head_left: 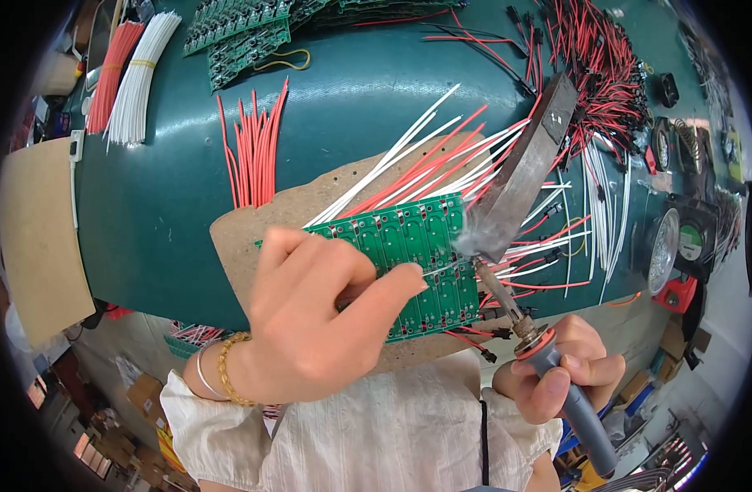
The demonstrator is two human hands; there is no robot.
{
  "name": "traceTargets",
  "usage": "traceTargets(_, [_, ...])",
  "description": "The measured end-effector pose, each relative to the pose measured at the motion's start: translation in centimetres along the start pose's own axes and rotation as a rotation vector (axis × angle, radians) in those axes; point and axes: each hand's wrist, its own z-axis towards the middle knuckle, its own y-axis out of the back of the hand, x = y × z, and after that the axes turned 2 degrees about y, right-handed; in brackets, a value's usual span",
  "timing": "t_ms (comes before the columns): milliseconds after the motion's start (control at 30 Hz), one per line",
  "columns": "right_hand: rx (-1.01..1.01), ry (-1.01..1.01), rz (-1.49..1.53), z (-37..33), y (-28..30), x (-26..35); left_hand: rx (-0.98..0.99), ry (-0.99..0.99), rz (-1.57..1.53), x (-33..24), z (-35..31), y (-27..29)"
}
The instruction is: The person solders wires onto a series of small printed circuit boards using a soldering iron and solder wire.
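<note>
My right hand [574, 365] grips the grey handle of a soldering iron [585, 430], its tip meeting the right edge of a green circuit board panel [384, 239]. Pinched between the thumb and fingers of my left hand [318, 316] is a thin strand of solder wire [443, 268], which reaches toward the iron's tip. Pale smoke rises there. Red and white wires [400, 184] stick out from the panel's far edge. A dark metal bar [530, 168] lies slantwise over wires at the panel's right corner. Under the panel is a brown board [245, 238].
Loose red wires [257, 152] lie on the green table [154, 221]. Bundled red wires [120, 70] and white wires [142, 82] are at the far left, near stacked circuit boards [236, 37]. A red-and-black cable heap [601, 82] and a round metal tin [663, 250] occupy the right.
</note>
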Motion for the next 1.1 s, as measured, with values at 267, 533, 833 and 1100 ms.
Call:
traceTargets(267, [-0.124, 0.040, -0.020, -0.1, -0.9, 0.4, -0.062, 0.050, -0.086, 0.2, 0.0, 0.3])
traceTargets(533, [-0.116, 0.025, -0.031, 0.0, -1.4, 0.4, -0.042, 0.015, -0.089, 0.3, 0.1, 0.3])
traceTargets(833, [-0.021, 0.026, -0.072, -0.4, 0.5, 0.5, 0.001, 0.031, -0.115, 0.0, 0.6, 0.1])
traceTargets(1100, [0.067, -0.057, -0.015, -0.5, 1.5, -0.1, 0.063, -0.031, -0.047, 0.0, 1.0, 0.0])
